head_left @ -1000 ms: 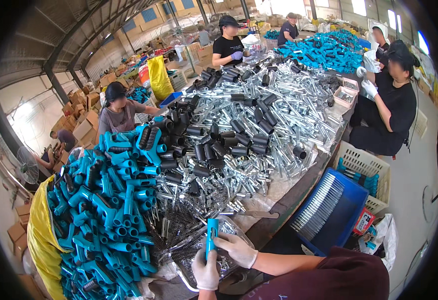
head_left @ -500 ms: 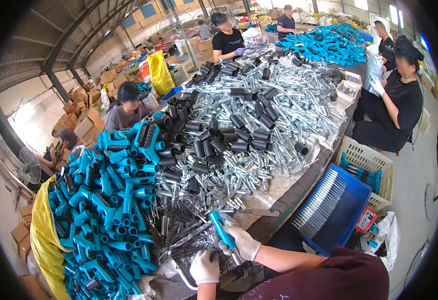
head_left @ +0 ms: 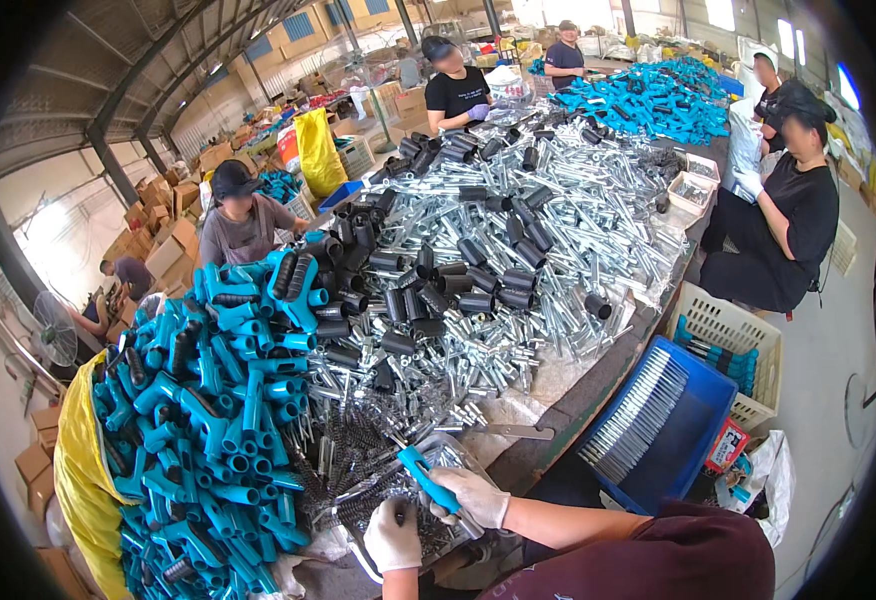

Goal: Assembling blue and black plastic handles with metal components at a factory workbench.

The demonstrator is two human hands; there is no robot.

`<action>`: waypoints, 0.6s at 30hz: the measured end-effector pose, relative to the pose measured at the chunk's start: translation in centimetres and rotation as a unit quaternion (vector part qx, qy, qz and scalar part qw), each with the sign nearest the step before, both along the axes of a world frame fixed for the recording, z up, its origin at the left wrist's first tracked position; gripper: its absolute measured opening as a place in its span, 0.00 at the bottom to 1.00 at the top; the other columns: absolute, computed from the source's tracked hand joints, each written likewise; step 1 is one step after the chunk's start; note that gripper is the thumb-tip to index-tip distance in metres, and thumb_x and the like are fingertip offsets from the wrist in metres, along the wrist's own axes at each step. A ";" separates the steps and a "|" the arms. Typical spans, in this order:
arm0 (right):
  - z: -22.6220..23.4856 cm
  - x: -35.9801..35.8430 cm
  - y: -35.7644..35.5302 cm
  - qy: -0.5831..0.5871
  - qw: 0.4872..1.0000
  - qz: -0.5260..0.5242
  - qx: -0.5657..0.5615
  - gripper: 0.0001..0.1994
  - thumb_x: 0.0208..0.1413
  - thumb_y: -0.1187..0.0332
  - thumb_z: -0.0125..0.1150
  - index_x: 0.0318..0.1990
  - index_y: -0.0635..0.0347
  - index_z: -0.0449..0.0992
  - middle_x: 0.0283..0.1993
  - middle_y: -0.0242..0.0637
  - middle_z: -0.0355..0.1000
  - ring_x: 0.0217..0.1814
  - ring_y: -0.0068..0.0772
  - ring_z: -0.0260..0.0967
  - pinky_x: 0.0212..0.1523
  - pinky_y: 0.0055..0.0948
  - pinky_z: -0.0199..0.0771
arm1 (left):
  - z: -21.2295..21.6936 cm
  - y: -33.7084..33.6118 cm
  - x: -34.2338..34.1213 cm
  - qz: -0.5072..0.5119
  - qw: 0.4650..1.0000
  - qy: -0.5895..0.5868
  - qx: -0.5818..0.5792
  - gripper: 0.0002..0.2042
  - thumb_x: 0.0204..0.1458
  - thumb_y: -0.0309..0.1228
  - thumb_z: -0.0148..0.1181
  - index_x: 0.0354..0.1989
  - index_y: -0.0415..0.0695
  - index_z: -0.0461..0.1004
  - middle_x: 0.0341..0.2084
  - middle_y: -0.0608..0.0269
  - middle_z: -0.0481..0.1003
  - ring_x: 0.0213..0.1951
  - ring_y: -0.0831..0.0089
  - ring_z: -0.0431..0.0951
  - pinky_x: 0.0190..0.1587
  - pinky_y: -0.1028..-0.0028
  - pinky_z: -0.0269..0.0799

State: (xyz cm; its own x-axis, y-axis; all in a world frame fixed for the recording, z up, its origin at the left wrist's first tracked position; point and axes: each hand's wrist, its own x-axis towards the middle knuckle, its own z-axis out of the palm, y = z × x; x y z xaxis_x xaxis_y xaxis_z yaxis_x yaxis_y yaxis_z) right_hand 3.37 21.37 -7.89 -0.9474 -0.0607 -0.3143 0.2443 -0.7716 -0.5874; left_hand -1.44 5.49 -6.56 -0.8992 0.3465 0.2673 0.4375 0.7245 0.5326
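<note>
My right hand [head_left: 473, 497], in a white glove, is closed round a teal plastic handle [head_left: 425, 474]. A thin metal tip shows at the handle's upper end, and a metal tube [head_left: 471, 526] sticks out below my fingers. My left hand [head_left: 394, 536], also gloved, is beside it with fingers curled in; what it holds, if anything, is hidden. Dark coil springs [head_left: 353, 452] lie heaped just beyond both hands, at the table's near edge. A large pile of teal pistol-shaped housings [head_left: 228, 430] with black grips rises to the left.
Metal rods [head_left: 578, 235] and black sleeves [head_left: 476, 302] cover the table ahead. At right stand a blue bin [head_left: 683, 440] with a row of metal shafts and a cream crate [head_left: 758, 400] of teal handles. A flat metal bar [head_left: 513, 431] lies near the edge. Several people work around the table.
My right hand has shifted slightly left with the teal handle. My left hand has moved slightly left too. The person at the left has raised their head.
</note>
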 end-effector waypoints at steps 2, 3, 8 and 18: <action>0.0 0.2 0.1 -0.002 1.000 0.002 0.004 0.13 0.68 0.55 0.45 0.40 0.54 0.69 0.29 0.29 0.69 0.24 0.19 0.66 0.19 0.20 0.64 | 0.2 0.1 0.1 -0.004 1.000 0.000 0.010 0.07 0.45 0.26 0.65 0.32 0.40 0.77 0.29 0.52 0.78 0.32 0.54 0.79 0.37 0.62 0.73; 0.0 0.1 0.2 -0.002 1.000 0.002 0.006 0.13 0.68 0.55 0.45 0.40 0.55 0.69 0.29 0.29 0.69 0.25 0.19 0.66 0.19 0.20 0.64 | 0.8 0.4 0.2 0.008 0.999 -0.016 0.029 0.07 0.45 0.25 0.64 0.33 0.40 0.76 0.29 0.51 0.78 0.33 0.52 0.79 0.38 0.61 0.73; 0.0 0.0 0.2 0.002 1.000 0.006 0.010 0.14 0.67 0.55 0.45 0.42 0.56 0.70 0.31 0.31 0.71 0.26 0.20 0.67 0.20 0.21 0.66 | 0.0 0.3 -0.3 0.000 0.998 0.011 0.056 0.06 0.45 0.22 0.61 0.33 0.39 0.75 0.31 0.48 0.78 0.35 0.50 0.79 0.39 0.60 0.73; 0.0 0.1 0.0 0.012 0.999 0.004 0.033 0.13 0.67 0.55 0.48 0.44 0.55 0.71 0.29 0.28 0.69 0.24 0.18 0.66 0.20 0.20 0.67 | 1.5 0.6 0.1 0.018 0.992 0.028 0.125 0.05 0.45 0.19 0.61 0.31 0.37 0.77 0.26 0.55 0.78 0.30 0.65 0.79 0.37 0.70 0.74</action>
